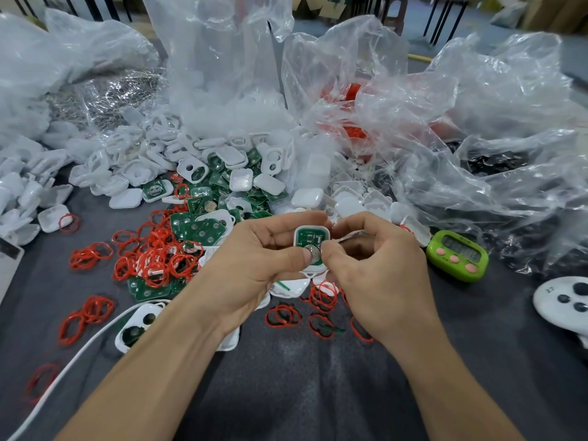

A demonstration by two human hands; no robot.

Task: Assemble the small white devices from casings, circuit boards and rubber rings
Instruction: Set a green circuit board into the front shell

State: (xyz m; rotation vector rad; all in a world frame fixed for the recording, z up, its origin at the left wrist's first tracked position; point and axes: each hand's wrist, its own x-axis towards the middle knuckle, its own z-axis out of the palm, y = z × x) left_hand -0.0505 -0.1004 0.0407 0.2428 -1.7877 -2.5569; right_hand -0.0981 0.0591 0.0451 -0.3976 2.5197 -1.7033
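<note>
My left hand (254,265) holds a small white casing (311,232) above the table, its thumb on the lower edge. A green circuit board (310,239) with a round silver battery sits inside the casing. My right hand (372,265) pinches the casing's right side, thumb tip against the battery. Its curled fingers also hold a thin silvery piece that I cannot identify. Behind the hands lies a heap of white casings (222,160) mixed with green boards (203,227). Red rubber rings (159,256) are scattered on the dark cloth to the left and below my hands.
Crumpled clear plastic bags (461,122) fill the back and right. A green timer (456,254) lies right of my hands, and a white controller (563,300) sits at the right edge. A white cable (63,370) runs across the lower left. A bag of metal clips (111,97) is at the back left.
</note>
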